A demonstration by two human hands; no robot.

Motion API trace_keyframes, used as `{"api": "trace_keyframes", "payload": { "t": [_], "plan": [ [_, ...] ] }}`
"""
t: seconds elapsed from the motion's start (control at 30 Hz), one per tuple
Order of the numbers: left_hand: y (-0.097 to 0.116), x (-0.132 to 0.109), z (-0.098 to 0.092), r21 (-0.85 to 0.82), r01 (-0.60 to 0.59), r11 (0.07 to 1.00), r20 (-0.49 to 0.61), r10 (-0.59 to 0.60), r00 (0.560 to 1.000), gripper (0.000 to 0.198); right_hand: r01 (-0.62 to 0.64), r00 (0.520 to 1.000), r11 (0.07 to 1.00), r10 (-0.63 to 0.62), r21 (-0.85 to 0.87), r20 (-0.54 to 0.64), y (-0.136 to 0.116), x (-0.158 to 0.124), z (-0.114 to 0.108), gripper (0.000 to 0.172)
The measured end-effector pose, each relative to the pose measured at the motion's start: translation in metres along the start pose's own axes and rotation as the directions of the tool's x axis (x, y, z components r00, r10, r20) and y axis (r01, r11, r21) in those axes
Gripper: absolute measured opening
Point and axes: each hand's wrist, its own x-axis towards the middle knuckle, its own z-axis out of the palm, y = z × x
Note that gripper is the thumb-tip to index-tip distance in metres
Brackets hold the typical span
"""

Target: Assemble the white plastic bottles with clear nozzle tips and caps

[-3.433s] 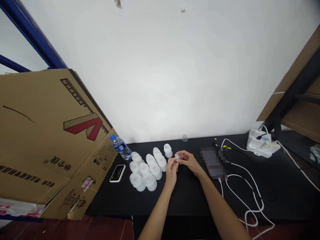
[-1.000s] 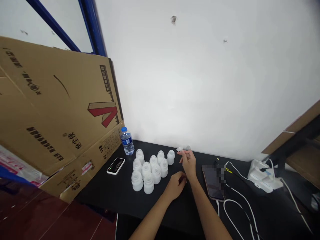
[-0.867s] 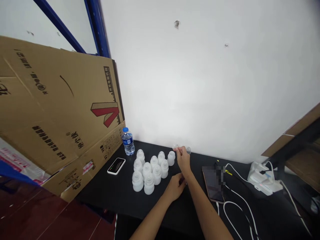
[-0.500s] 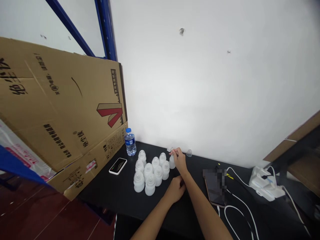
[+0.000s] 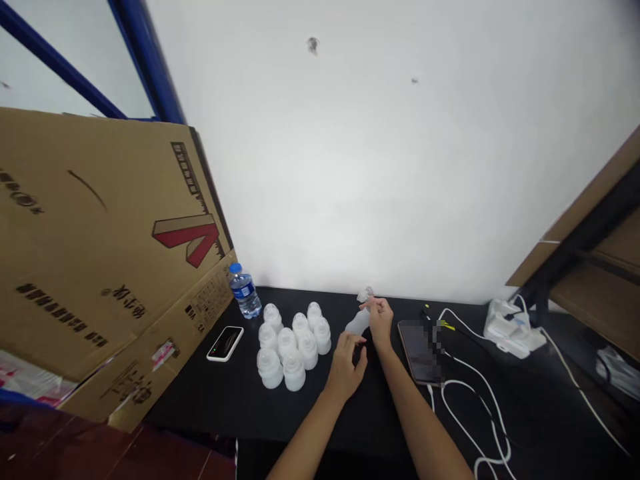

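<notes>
Clear cap [image 5: 365,294] pinched in right hand [image 5: 381,323], above tilted white bottle [image 5: 357,323]

A black table [image 5: 200,407] bears frosted plastic bottles [image 5: 294,372].

The frosted plastic bottles [image 5: 293,350] crowd the way left of the left hand [image 5: 345,373], a phone [image 5: 417,352] sits just right of the right hand [image 5: 380,322], and the white wall [image 5: 320,200] backs the bench [image 5: 215,393]

Frosted plastic bottles [image 5: 294,372] sit on a matt black tabletop [image 5: 200,400] beside rough brown corrugated cardboard [image 5: 100,200].
</notes>
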Motion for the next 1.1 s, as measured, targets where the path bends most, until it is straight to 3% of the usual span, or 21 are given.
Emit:
{"api": "trace_keyframes", "payload": {
  "t": [0.1,0.17,0.33,0.43,0.63,0.87,1.1],
  "plan": [
    [-0.002,0.0,0.004,0.152,-0.049,0.987,-0.085,0.062,0.994,0.03,-0.152,0.987,0.977,0.143,0.147,0.072,0.003,-0.013,-0.008,0.046],
    [-0.004,0.0,0.006,0.19,-0.034,0.981,-0.079,0.049,0.996,0.036,-0.209,0.976,0.963,0.195,0.17,0.098,0.004,-0.019,-0.011,0.045],
    [-0.005,0.001,0.004,0.048,0.103,0.994,0.025,-0.104,0.994,0.047,-0.328,0.941,0.899,0.284,0.289,0.185,0.001,-0.024,-0.013,0.043],
    [-0.006,0.0,0.001,-0.043,0.191,0.981,0.014,-0.19,0.982,0.049,-0.334,0.943,0.843,0.303,0.422,0.14,-0.001,-0.019,-0.016,0.043],
    [-0.011,-0.001,-0.001,-0.152,0.296,0.943,-0.109,-0.314,0.943,0.052,-0.312,0.931,0.728,0.361,0.61,0.046,0.0,-0.007,-0.033,0.041],
    [-0.014,0.001,0.002,-0.183,0.328,0.927,-0.141,-0.355,0.924,0.06,-0.338,0.934,0.718,0.336,0.608,0.122,-0.003,-0.006,-0.037,0.032],
    [-0.013,0.001,0.002,-0.216,0.322,0.922,-0.135,-0.355,0.925,0.056,-0.36,0.933,0.73,0.299,0.581,0.202,-0.013,-0.01,-0.033,0.036]
  ]
}}
